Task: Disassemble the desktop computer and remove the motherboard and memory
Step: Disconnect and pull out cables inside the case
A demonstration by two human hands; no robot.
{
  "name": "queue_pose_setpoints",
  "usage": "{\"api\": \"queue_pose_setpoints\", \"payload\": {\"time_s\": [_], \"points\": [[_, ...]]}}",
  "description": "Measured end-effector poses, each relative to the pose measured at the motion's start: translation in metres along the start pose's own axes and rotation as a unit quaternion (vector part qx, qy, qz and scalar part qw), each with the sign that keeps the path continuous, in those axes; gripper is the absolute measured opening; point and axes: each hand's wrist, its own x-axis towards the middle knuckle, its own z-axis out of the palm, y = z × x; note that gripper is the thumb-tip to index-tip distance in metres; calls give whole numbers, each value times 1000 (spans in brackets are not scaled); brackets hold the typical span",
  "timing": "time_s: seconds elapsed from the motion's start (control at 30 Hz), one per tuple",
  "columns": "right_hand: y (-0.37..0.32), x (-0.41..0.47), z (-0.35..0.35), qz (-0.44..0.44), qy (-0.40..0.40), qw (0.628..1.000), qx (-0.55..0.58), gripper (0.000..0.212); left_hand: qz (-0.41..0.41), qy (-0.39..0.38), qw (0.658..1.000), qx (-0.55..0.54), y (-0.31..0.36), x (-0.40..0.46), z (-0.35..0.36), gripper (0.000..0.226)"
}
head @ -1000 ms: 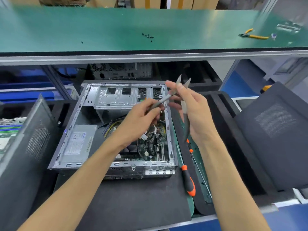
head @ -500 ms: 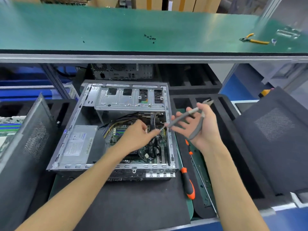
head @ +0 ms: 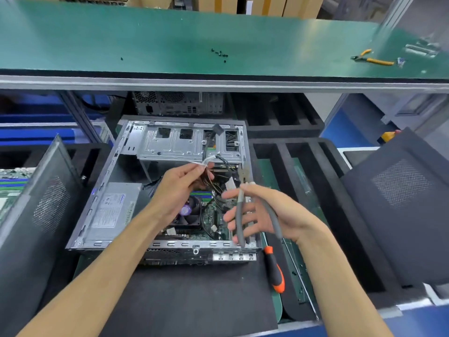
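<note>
Since the earlier frame, the cable bundle [head: 206,164] had been lifted at 12 o'clock from the motherboard [head: 209,215] in the left hand [head: 179,188]'s clenched grip; grey-handled cutters [head: 243,203], nose at 12 o'clock, were held loosely by the right hand [head: 262,212], at 3 o'clock of it.

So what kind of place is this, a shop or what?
Likely an electronics teardown or repair line: an opened PC case on a foam mat, a green bench shelf with loose screws, and another tower waiting behind.
</note>
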Motion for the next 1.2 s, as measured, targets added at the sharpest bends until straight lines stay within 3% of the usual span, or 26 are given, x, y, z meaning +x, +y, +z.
{"api": "queue_pose_setpoints", "payload": {"time_s": [0.17, 0.27, 0.43, 0.63, 0.97, 1.03, 1.13, 1.2], "points": [[-4, 5, 20, 33, -116, 992, -32, 47, -10, -11, 999, -34, 3, -6, -4, 29], [-4, 10, 31, 51, -130, 988, -60, 47, -14, -21, 998, -61, -1, -9, -5, 29], [4, 16, 40, 78, -127, 987, -64, 46, 25, 33, 999, 27, -6, -8, -2, 17], [6, 17, 33, 47, -122, 991, -25, 46, 43, 2, 998, 44, -10, -11, -1, 14], [8, 13, 30, 41, -147, 988, -25, 43, -52, 11, 988, -143, -9, -13, 10, 27], [7, 9, 29, 40, -174, 983, -34, 43, -96, 30, 973, -207, -4, -11, 13, 28], [4, 5, 26, 35, -194, 979, -48, 42, -181, 29, 923, -338, 3, -10, 11, 25], [3, 4, 24, 35, -194, 979, -57, 41, -208, 15, 915, -346, 6, -11, 10, 23]]}}
